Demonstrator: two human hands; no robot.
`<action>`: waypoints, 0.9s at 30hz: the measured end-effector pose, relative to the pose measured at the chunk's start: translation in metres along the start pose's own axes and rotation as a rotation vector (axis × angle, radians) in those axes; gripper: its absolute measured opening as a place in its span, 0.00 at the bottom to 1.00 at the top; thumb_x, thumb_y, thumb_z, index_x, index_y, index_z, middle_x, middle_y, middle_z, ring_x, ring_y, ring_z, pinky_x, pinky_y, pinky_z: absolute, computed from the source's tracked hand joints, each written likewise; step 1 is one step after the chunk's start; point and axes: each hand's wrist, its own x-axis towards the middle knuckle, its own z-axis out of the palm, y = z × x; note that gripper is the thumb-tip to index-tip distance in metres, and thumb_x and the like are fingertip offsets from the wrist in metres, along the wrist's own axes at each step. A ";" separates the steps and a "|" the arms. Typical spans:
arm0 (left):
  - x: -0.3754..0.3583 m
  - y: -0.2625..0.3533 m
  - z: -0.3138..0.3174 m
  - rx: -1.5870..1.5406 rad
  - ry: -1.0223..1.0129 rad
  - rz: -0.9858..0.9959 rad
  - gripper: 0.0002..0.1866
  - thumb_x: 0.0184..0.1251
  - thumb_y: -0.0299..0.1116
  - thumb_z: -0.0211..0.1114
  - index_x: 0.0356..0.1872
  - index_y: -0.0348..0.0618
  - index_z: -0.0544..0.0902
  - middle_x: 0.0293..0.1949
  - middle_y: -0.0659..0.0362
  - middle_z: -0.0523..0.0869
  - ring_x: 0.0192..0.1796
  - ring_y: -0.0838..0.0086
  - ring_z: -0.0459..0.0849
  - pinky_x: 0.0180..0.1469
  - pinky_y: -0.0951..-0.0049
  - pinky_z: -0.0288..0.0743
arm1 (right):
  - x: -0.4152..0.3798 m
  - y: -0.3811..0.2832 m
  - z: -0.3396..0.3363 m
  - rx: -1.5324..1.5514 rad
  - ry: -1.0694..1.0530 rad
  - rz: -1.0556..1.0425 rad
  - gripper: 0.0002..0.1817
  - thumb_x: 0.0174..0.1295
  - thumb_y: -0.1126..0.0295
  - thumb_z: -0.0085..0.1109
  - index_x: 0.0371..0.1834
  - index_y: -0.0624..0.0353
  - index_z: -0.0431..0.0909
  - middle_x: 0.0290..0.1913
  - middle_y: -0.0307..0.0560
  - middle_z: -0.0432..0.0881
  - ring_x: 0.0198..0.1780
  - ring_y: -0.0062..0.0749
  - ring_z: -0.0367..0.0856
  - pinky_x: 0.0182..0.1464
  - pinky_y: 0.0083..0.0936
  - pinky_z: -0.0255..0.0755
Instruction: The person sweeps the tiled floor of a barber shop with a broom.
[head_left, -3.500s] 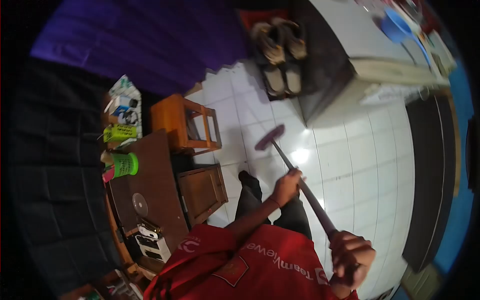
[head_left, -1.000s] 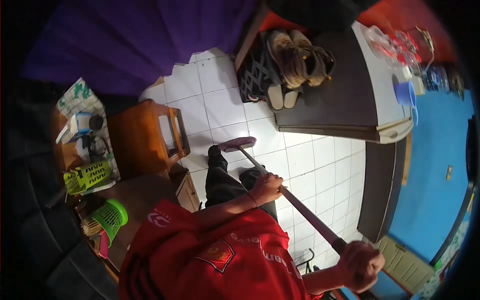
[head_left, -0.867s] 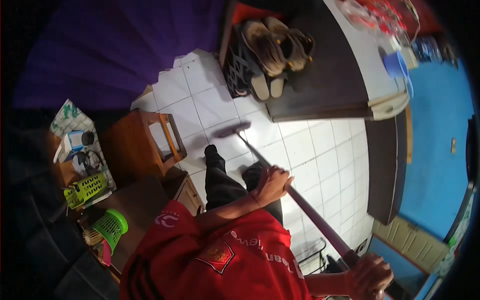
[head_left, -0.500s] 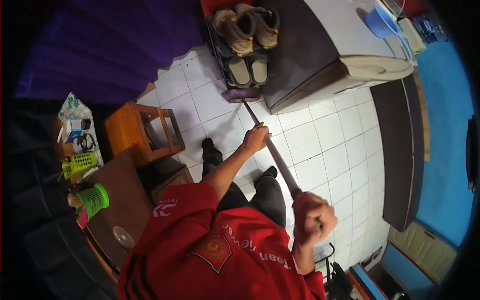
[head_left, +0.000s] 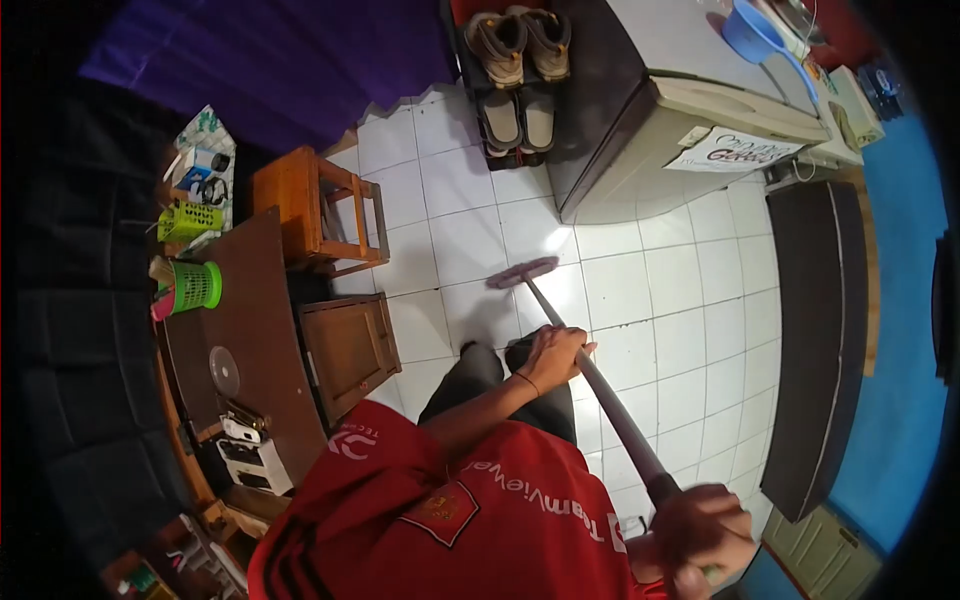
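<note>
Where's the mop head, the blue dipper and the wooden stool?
Mop head (head_left: 513,275), head view: its purple pad.
Blue dipper (head_left: 750,36), head view: its bowl part.
Wooden stool (head_left: 288,207), head view: its broad solid surface.

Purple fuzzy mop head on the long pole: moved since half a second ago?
Yes. The purple fuzzy mop head was close by the grey slippers; now bare tile separates them, and it's nearer the person's dark-clad feet.

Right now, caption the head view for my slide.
Left grip partway along the mop handle, right grip at its top end, purple mop head against white floor tiles.
</note>
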 end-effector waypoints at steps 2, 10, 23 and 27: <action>0.002 0.018 -0.017 0.038 0.077 0.005 0.10 0.58 0.36 0.59 0.24 0.40 0.73 0.23 0.51 0.76 0.30 0.54 0.77 0.34 0.60 0.70 | 0.006 -0.019 0.018 0.015 0.253 -0.125 0.12 0.53 0.67 0.49 0.16 0.59 0.66 0.12 0.41 0.71 0.10 0.29 0.66 0.15 0.27 0.63; 0.026 -0.124 -0.050 -0.164 0.751 -0.011 0.12 0.50 0.30 0.68 0.27 0.40 0.72 0.28 0.51 0.74 0.33 0.55 0.76 0.34 0.64 0.70 | -0.012 0.100 0.117 -0.524 0.219 0.079 0.10 0.51 0.71 0.42 0.15 0.63 0.62 0.13 0.44 0.67 0.14 0.24 0.62 0.18 0.20 0.56; -0.172 -0.061 -0.058 -0.225 0.607 -0.118 0.07 0.50 0.30 0.60 0.20 0.44 0.71 0.20 0.55 0.74 0.26 0.56 0.76 0.29 0.59 0.69 | 0.028 0.019 0.201 0.429 -0.604 0.170 0.09 0.46 0.71 0.49 0.14 0.61 0.62 0.11 0.40 0.67 0.10 0.25 0.62 0.13 0.23 0.60; -0.158 -0.042 -0.087 -0.274 0.617 0.031 0.10 0.58 0.31 0.60 0.21 0.43 0.69 0.21 0.53 0.71 0.29 0.57 0.74 0.34 0.60 0.68 | 0.033 -0.013 0.210 0.148 -0.514 -0.198 0.10 0.50 0.69 0.47 0.15 0.60 0.63 0.11 0.38 0.65 0.12 0.27 0.62 0.16 0.23 0.63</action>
